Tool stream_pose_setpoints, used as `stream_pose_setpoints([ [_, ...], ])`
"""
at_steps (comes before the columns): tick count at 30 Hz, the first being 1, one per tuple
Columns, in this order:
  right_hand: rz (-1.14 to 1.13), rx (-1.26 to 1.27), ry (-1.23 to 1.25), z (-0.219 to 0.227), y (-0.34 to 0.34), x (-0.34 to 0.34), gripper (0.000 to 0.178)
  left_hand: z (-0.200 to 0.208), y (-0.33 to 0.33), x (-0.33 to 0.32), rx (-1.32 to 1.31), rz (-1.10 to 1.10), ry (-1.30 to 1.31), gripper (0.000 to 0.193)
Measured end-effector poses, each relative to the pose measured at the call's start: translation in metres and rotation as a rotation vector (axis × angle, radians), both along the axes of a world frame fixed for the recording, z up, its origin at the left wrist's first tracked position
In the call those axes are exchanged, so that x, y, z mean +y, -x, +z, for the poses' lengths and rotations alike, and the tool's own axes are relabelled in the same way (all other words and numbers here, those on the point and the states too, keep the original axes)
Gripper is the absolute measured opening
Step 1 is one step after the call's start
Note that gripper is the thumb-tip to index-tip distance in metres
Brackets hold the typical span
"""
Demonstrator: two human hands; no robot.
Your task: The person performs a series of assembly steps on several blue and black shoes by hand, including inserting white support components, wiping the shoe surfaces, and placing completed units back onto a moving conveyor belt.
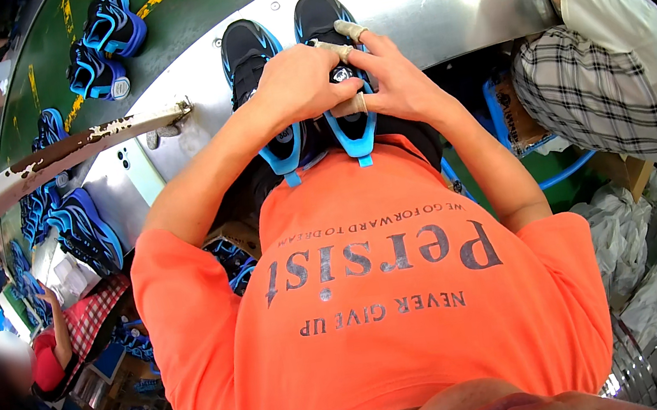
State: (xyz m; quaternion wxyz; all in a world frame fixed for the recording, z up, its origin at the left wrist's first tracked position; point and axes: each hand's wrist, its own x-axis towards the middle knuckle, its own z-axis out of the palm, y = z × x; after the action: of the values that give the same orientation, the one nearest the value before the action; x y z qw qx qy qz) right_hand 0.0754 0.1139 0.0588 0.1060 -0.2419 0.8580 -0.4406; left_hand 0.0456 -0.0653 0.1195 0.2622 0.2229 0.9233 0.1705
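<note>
Two black and blue shoes stand side by side before me, toes pointing away: a left shoe (246, 50) and a right shoe (317, 11). Both my hands are at the right shoe, over its laces and tongue. My left hand (297, 83) bends across it from the left, fingers closed at the lacing and partly hidden. From the other side my right hand (395, 80) grips the same shoe, beige finger covers on its thumb and two fingers. Its thumb lies near the shoe's collar, the covered fingers further up the lacing. Any lace between the fingers is too small to make out.
The shoes rest by a metal bench (434, 0) beside a green belt (181, 0) carrying more shoes (110, 26). A chipped metal bar (72, 151) and a pale green phone (141, 171) are at left. A co-worker in a plaid skirt (591, 87) is at right, near plastic bags (624, 241).
</note>
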Motion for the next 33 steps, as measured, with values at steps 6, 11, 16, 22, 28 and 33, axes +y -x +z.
stream_pose_setpoints([
  [6, -0.006, -0.029, 0.006, -0.015, -0.004, 0.007, 0.067, 0.005, 0.0, 0.011, 0.061, -0.236, 0.086, 0.035],
  [11, 0.062, -0.191, 0.218, 0.012, 0.004, 0.02, 0.068, -0.002, -0.019, -0.022, 0.252, -0.125, -0.259, 0.034],
  [16, 0.079, 0.013, 0.097, 0.02, 0.002, 0.009, 0.044, 0.018, -0.074, -0.021, -0.421, 0.411, -0.424, 0.023],
  [22, -0.027, -0.059, 0.082, 0.046, -0.004, -0.006, 0.035, 0.009, -0.104, -0.018, -1.043, 0.989, -1.075, 0.044],
  [28, -0.12, 0.065, -0.031, 0.03, -0.016, -0.011, 0.035, -0.008, -0.108, -0.011, -1.099, 0.953, -1.306, 0.048],
  [33, -0.105, -0.053, 0.011, 0.039, -0.011, -0.01, 0.027, 0.019, -0.097, -0.032, -1.042, 0.679, -0.864, 0.034],
])
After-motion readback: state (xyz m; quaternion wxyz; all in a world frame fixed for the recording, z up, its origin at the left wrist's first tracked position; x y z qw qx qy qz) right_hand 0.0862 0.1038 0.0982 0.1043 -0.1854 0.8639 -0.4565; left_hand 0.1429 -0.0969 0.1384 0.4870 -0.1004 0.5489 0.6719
